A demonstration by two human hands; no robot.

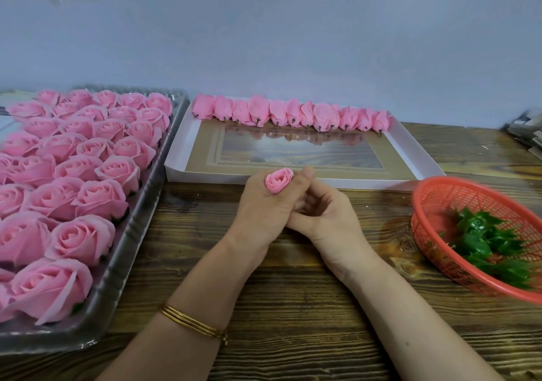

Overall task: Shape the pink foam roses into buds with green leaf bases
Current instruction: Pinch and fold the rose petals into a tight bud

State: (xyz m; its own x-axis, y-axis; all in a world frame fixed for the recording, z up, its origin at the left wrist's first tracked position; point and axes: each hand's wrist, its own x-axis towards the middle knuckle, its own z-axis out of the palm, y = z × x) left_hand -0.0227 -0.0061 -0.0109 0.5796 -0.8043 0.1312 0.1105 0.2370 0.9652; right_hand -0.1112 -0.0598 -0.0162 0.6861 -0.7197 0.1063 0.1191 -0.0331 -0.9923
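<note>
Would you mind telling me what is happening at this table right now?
A person is shaping a pink foam rose into a bud: the left hand grips it, and the right hand curls in beneath, its fingertips hidden. Open roses fill the clear plastic tray on the left, a row of shaped buds lies along the far edge of the white box, and green leaf bases wait in the red basket.

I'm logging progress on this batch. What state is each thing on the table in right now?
held rose: squeezed into a bud, gripped by left hand
right hand: fingers curled against the left hand; grip hidden
tray roses: open, unshaped
box buds: shaped, lying in a row
red basket: holds loose green leaf bases
</note>
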